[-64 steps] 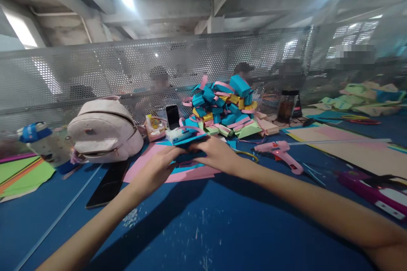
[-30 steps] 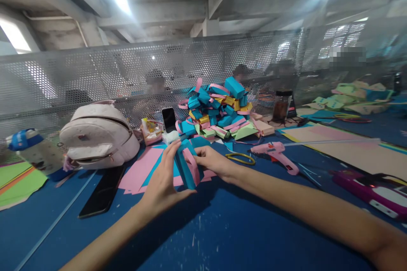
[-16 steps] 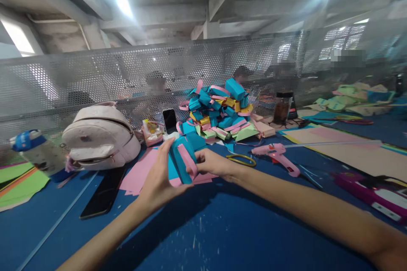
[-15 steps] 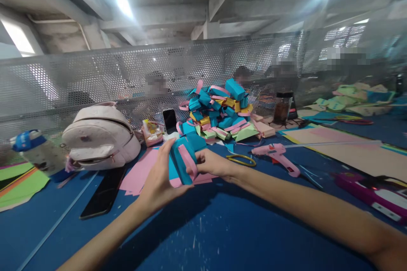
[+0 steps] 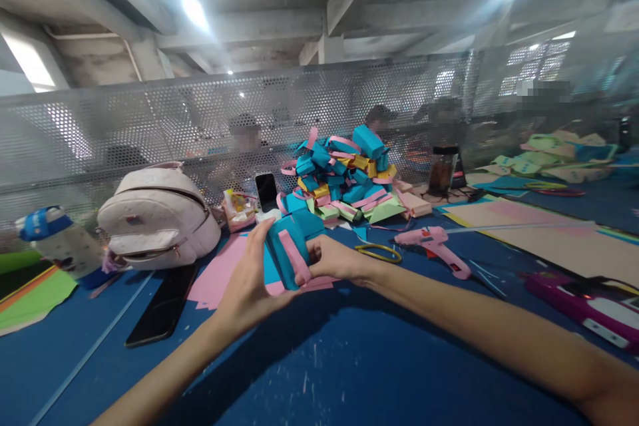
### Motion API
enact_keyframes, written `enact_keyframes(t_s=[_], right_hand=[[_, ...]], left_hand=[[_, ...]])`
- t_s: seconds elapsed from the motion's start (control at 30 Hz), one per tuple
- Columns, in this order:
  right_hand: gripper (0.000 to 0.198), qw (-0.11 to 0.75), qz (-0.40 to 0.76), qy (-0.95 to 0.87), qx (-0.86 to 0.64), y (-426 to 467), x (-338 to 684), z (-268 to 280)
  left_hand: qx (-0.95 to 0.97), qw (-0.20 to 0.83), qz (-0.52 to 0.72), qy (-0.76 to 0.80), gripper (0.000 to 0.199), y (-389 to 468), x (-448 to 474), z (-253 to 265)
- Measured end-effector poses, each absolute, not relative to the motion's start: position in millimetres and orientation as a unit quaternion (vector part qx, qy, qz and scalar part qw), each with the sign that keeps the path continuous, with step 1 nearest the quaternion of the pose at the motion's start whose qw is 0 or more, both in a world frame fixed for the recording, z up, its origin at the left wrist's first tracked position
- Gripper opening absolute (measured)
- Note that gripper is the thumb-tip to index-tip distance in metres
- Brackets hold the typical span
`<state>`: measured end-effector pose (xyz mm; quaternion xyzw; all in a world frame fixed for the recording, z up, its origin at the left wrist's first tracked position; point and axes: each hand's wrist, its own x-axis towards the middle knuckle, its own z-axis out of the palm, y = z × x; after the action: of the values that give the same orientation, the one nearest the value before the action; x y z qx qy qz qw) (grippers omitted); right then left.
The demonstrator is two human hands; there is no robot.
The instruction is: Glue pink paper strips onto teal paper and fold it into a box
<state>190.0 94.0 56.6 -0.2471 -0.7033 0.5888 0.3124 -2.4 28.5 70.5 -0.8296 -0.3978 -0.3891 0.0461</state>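
Note:
A blue folded paper box point(image 5: 281, 254) is held above the table, tilted, between my two hands. My left hand point(image 5: 249, 273) is wrapped round its left side, with the thumb under the lower edge. A pink paper strip point(image 5: 293, 254) runs across the face of the box. The fingers of my right hand point(image 5: 327, 259) pinch the strip's lower end against the right side of the box; some fingertips are hidden. Sheets of pink paper point(image 5: 214, 277) lie beneath and behind my hands. Just beyond stands a heap of blue, yellow, green and pink paper pieces point(image 5: 344, 180).
A pink glue gun point(image 5: 436, 246) lies to the right near a yellow ring point(image 5: 378, 252). At far right is a purple device point(image 5: 584, 306). On the left are a black phone point(image 5: 162, 309), a white backpack point(image 5: 160, 216) and a bottle point(image 5: 70, 246). A perforated metal screen point(image 5: 200, 113) stands behind.
The lower end of the pink strip now lies flatter against the blue box, with my right fingers pressed on it. Both hands have otherwise hardly moved.

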Motion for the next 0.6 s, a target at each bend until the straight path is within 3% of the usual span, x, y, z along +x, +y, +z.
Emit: enact_keyframes(t_s=[0.2, 0.4, 0.6], right_hand=[[0.022, 0.354, 0.593, -0.681, -0.244, 100.0, 188.8, 52.8], [0.041, 0.394, 0.641, -0.623, -0.214, 92.3, 189.2, 61.4], [0.048, 0.405, 0.644, -0.612, -0.215, 92.2, 189.0, 60.3]], left_hand=[[-0.844, 0.064, -0.367, -0.386, 0.098, 29.8, -1.7, 65.2], [-0.863, 0.126, -0.312, -0.377, 0.096, 24.2, 2.1, 58.5], [-0.863, 0.157, -0.308, -0.368, 0.093, 23.4, 1.5, 59.2]])
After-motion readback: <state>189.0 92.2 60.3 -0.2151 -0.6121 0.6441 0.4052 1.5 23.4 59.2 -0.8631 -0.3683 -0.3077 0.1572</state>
